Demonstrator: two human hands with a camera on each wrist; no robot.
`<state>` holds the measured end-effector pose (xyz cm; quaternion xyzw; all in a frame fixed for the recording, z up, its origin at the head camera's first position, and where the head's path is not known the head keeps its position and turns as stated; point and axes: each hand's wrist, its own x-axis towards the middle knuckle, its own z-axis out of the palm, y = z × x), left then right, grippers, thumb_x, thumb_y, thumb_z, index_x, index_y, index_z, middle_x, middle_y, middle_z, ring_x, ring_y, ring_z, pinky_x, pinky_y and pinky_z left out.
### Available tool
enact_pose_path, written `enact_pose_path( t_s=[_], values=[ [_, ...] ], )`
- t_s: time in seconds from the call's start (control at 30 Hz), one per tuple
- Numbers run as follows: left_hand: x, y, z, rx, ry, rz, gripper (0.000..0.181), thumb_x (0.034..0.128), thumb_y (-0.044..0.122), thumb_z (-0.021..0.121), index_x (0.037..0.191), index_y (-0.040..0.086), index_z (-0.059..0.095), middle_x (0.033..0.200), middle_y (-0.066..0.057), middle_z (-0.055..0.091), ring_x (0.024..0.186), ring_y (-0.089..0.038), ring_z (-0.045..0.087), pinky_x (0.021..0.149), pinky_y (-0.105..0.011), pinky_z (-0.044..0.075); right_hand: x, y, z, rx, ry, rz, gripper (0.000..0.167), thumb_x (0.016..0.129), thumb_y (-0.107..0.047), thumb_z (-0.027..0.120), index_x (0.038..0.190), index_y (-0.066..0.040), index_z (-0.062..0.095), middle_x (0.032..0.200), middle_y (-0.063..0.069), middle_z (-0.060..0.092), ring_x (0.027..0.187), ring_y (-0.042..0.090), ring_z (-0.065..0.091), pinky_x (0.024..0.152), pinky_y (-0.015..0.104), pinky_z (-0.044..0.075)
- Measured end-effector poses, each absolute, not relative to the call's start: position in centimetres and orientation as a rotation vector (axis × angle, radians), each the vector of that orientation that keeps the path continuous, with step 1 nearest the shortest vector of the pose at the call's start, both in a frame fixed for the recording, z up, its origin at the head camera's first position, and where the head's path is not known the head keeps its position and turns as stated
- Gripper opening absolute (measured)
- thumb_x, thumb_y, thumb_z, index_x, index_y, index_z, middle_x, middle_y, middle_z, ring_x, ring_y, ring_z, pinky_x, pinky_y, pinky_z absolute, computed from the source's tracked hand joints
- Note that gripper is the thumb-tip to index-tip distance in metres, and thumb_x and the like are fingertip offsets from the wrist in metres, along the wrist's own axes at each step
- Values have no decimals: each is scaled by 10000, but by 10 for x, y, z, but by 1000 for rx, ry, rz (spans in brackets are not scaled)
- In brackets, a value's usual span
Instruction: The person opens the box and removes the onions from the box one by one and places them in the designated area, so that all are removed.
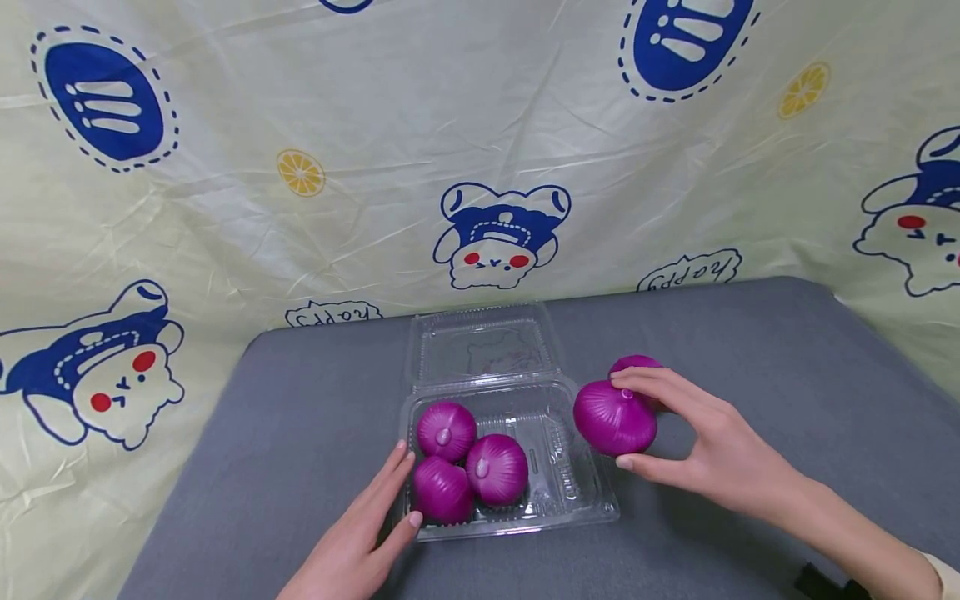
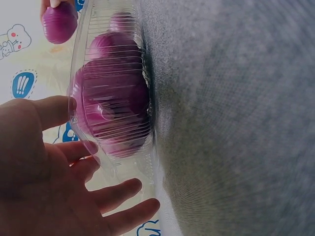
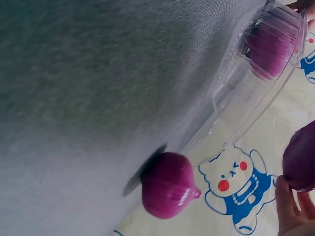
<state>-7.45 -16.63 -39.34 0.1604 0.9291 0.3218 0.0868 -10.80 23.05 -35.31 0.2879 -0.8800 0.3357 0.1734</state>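
Note:
Three purple onions lie in the left part of a clear plastic box, whose lid is laid back behind it. My left hand touches the box's left edge with its fingers spread; the left wrist view shows the hand against the clear wall. Held between thumb and fingers of my right hand is another onion, just right of the box and above the table. One more onion is partly hidden behind it; the right wrist view shows that onion resting on the table.
The open lid extends toward the back edge of the grey table. A patterned cloth hangs behind. Near the bottom right, a black object lies by the right forearm.

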Motion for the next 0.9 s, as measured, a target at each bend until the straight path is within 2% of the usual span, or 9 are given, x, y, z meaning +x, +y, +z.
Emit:
enact_pose_path(
  t_s=[0.23, 0.43, 0.67, 0.9],
  values=[
    [-74, -166, -394, 478, 2764, 963, 684, 984, 513, 525, 1551, 181, 331, 1617, 107, 173, 1450, -150, 236, 1104, -517, 310, -108, 248, -351, 834, -2374, 1024, 913, 516, -54, 977, 1340, -93, 584, 1342, 48, 545, 1170, 112, 534, 892, 129, 462],
    [-75, -166, -393, 452, 2740, 968, 698, 979, 539, 514, 1553, 190, 325, 1619, 94, 175, 1454, -177, 233, 1106, -537, 296, -111, 268, -353, 749, -2376, 1069, 909, 539, 49, 937, 1359, -60, 560, 1349, 74, 537, 1195, 129, 505, 894, 118, 454],
    [-76, -165, -393, 435, 2731, 953, 718, 971, 570, 500, 1555, 192, 321, 1620, 83, 179, 1457, -191, 233, 1108, -537, 293, -111, 289, -356, 609, -2442, 1100, 897, 587, 84, 899, 1391, -88, 539, 1371, 40, 516, 1221, 102, 472, 901, 86, 424],
    [-76, -165, -392, 432, 2734, 962, 711, 973, 560, 508, 1553, 192, 325, 1619, 85, 180, 1457, -188, 235, 1110, -533, 293, -115, 304, -363, 467, -2498, 1116, 814, 649, 31, 890, 1373, -129, 554, 1303, 28, 533, 1142, 50, 487, 861, 48, 414]
  ],
)
